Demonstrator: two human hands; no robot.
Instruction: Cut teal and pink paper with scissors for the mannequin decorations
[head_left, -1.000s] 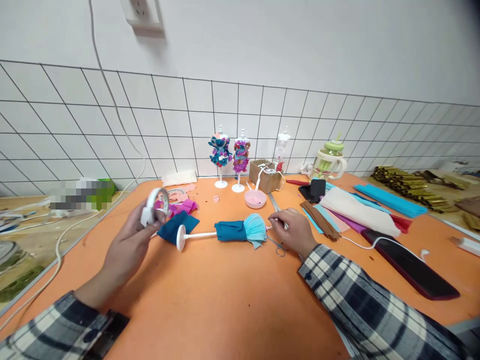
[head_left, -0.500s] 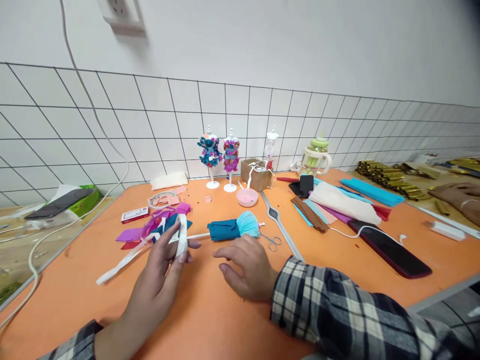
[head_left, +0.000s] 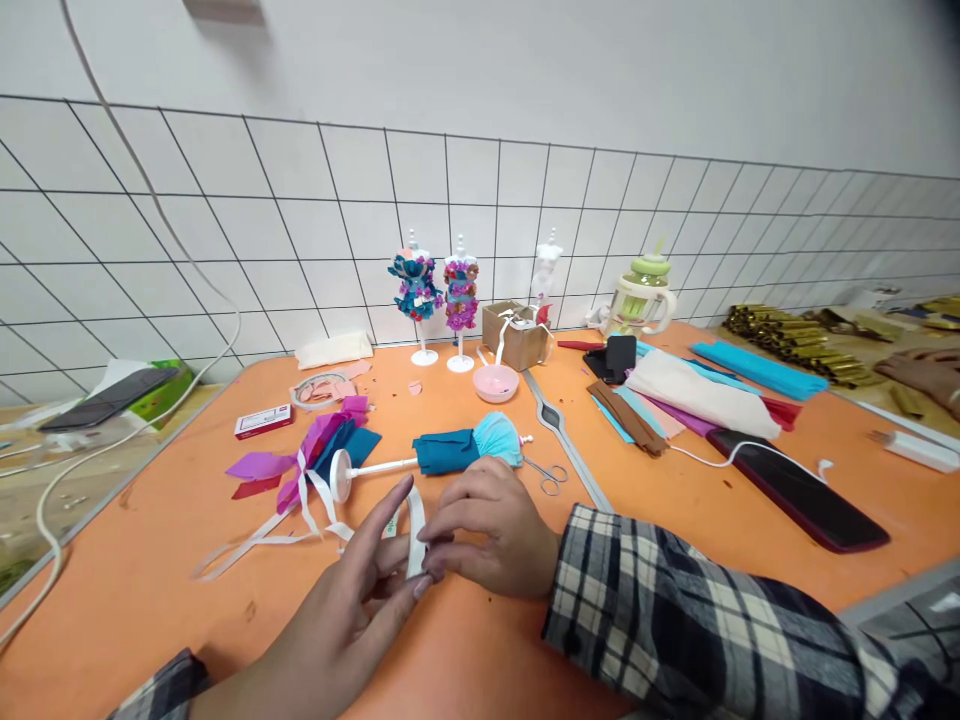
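Observation:
My left hand [head_left: 352, 605] holds a white roll of tape [head_left: 414, 530] upright between its fingers, low over the orange table [head_left: 187, 620]. My right hand [head_left: 487, 530] meets it from the right, fingertips pinched at the roll's edge. Just beyond my hands a small white mannequin stand [head_left: 375, 467] lies on its side, wrapped in dark teal and light blue crepe paper [head_left: 469, 448]. Loose white backing strips [head_left: 300, 520] trail left from the roll.
Small scissors [head_left: 546, 474] and a metal ruler [head_left: 562, 445] lie right of the mannequin. Purple and pink paper scraps [head_left: 300, 460] sit left. Decorated mannequins [head_left: 416, 290], a pink bowl [head_left: 495, 382], a cardboard box [head_left: 514, 345], a cup [head_left: 641, 300], paper sheets [head_left: 697, 400] and a dark phone [head_left: 802, 490] stand behind. Another person's hand [head_left: 926, 372] rests far right.
My left hand brought the tape roll down from the left toward the table's middle. My right hand left the mannequin's tip and came to the roll. White strips now lie on the table.

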